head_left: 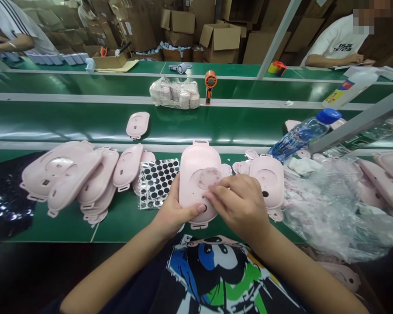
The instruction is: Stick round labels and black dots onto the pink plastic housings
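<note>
My left hand (174,210) grips the lower left side of a pink plastic cover (191,163), its thumb beside a black dot near the bottom. The cover is tilted up towards me, with a round recess in its face. Over that recess, my right hand (240,203) has its fingertips pinched at the edge of a small round pink disc (208,177), slightly blurred. Whether the disc is seated in the recess I cannot tell. Left of the cover lies a sheet of round black stickers (160,179). Another pink cover (267,174) with a black dot rests on the right, with small pink discs (244,167) beside it.
Pink covers (65,168) overlap in a pile at left; one cover (138,124) lies farther back. At right are a clear plastic bag (327,205) and a blue-capped bottle (301,135). Beyond stand an orange handheld fan (210,85) and a bagged bundle (175,92). Two people work across.
</note>
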Demonstrator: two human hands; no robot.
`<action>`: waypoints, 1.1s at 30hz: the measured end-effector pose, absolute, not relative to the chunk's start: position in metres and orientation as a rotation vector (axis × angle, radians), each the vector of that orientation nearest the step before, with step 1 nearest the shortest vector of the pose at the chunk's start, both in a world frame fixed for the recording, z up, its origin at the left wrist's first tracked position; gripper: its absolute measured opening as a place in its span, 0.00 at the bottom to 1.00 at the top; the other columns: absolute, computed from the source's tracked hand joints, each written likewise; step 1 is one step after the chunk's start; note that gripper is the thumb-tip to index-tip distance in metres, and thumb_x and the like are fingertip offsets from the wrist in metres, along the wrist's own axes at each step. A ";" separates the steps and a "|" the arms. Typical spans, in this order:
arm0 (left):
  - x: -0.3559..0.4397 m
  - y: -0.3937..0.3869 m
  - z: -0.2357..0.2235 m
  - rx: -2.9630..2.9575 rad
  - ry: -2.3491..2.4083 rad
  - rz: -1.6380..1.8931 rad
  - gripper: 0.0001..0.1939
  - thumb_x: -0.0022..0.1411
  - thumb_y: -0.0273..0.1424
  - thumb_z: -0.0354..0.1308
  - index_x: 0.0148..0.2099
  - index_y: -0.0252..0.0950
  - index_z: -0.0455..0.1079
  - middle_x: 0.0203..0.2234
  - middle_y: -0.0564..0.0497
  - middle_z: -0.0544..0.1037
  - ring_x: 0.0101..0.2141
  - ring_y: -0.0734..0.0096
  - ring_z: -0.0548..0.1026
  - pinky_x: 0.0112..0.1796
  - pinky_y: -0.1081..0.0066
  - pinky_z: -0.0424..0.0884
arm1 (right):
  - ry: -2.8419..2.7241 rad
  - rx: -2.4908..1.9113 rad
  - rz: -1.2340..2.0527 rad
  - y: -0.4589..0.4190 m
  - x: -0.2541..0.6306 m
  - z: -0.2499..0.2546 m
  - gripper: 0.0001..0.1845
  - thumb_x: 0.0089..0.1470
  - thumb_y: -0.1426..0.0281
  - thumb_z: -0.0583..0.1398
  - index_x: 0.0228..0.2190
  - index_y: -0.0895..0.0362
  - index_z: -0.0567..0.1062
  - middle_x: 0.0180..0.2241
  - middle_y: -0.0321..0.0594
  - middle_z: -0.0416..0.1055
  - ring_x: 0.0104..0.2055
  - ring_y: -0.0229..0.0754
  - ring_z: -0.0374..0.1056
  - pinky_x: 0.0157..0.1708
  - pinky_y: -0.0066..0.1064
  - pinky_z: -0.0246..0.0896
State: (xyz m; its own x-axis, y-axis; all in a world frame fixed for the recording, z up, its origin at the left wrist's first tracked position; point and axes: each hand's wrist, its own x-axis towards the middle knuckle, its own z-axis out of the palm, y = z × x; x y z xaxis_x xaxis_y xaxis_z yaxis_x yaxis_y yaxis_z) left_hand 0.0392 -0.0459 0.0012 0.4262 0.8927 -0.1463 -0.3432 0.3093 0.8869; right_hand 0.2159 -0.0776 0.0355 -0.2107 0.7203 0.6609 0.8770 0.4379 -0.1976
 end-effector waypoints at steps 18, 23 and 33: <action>0.041 -0.044 0.003 0.861 0.747 0.852 0.32 0.52 0.35 0.70 0.57 0.42 0.62 0.47 0.47 0.75 0.47 0.58 0.73 0.44 0.66 0.72 | -1.998 -1.355 -0.135 -0.083 0.211 0.037 0.09 0.62 0.66 0.59 0.39 0.54 0.79 0.36 0.41 0.74 0.40 0.46 0.64 0.43 0.40 0.56; 0.044 -0.040 0.003 0.895 0.820 0.866 0.27 0.56 0.38 0.66 0.55 0.41 0.64 0.45 0.47 0.76 0.45 0.57 0.74 0.42 0.65 0.70 | -1.930 -1.362 -0.043 -0.083 0.213 0.035 0.07 0.60 0.66 0.60 0.37 0.52 0.80 0.37 0.41 0.69 0.39 0.46 0.62 0.43 0.41 0.55; 0.033 -0.031 0.018 1.533 1.040 0.661 0.22 0.58 0.35 0.63 0.54 0.41 0.69 0.46 0.46 0.77 0.45 0.50 0.74 0.46 0.56 0.68 | -1.620 -1.233 0.697 -0.088 0.230 0.046 0.07 0.60 0.72 0.54 0.29 0.54 0.68 0.29 0.35 0.67 0.32 0.40 0.63 0.34 0.34 0.60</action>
State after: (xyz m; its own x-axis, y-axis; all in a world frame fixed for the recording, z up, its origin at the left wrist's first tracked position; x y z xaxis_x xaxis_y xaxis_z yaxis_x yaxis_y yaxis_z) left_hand 0.0325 -0.0314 0.0177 0.4562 0.8812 -0.1241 0.2608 0.0010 0.9654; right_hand 0.2299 -0.0877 0.0461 -0.0402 0.9390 0.3416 0.3972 0.3288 -0.8568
